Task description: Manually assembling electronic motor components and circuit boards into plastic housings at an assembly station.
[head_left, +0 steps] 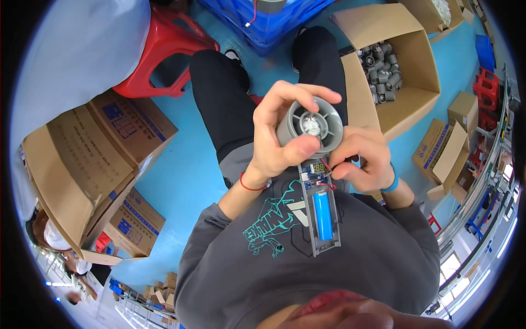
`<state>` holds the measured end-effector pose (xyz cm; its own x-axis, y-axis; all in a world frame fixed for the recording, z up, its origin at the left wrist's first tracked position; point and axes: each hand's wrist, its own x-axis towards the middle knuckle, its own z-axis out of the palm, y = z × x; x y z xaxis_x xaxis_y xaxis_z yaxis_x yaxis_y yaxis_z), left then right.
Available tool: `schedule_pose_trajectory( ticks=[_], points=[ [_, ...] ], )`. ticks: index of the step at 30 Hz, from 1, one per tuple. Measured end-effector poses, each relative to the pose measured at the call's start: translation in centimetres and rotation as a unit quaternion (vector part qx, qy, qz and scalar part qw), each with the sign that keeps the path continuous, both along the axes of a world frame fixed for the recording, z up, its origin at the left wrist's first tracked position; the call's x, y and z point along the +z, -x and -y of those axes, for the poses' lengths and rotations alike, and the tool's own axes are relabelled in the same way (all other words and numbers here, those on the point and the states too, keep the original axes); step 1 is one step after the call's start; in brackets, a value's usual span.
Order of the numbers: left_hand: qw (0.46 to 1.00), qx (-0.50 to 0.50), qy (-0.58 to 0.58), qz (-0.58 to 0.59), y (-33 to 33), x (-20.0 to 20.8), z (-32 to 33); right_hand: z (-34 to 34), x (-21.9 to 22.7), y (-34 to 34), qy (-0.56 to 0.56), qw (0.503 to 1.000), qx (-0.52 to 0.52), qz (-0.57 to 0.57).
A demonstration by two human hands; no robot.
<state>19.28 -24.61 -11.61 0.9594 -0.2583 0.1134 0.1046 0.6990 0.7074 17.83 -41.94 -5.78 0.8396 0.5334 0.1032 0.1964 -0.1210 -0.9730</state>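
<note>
A small handheld fan [312, 125] with a grey round housing, a silvery hub and spokes is held up in front of my chest. My left hand [274, 120] is closed around its housing, thumb at the lower rim and fingers over the top. Below the housing extends an uncovered grey handle frame [335, 241] with a blue cylindrical battery [323, 216]. Between battery and housing sits a circuit board [313, 170] with a small digit display. Beside it, my right hand [364, 159] pinches thin wires [327, 165], red and dark; its fingertips partly hide them.
At the right, an open cardboard box [408, 109] contains many grey cylindrical parts [381, 71]. A blue plastic crate [263, 27] is ahead, a red stool [159, 49] at the left. More cardboard boxes [76, 159] stand to the left and far right [438, 153].
</note>
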Motion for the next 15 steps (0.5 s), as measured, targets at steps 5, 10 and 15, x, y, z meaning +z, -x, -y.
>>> schedule_pose_trajectory(
  ticks=[5, 10, 15],
  points=[
    [0.998, -0.006, 0.013, -0.063, 0.4, 0.5, 0.2, -0.1, -0.6, -0.1, -0.006, 0.996, -0.011, 0.093],
    [0.999, 0.036, -0.027, -0.029, 0.5, 0.5, -0.1, 0.1, -1.4, 0.2, 0.015, 0.988, -0.021, 0.15],
    [0.996, 0.068, -0.058, 0.017, -0.7, 1.0, -0.7, 1.9, -2.0, 0.1, 0.04, 0.997, -0.066, -0.002]
  ],
)
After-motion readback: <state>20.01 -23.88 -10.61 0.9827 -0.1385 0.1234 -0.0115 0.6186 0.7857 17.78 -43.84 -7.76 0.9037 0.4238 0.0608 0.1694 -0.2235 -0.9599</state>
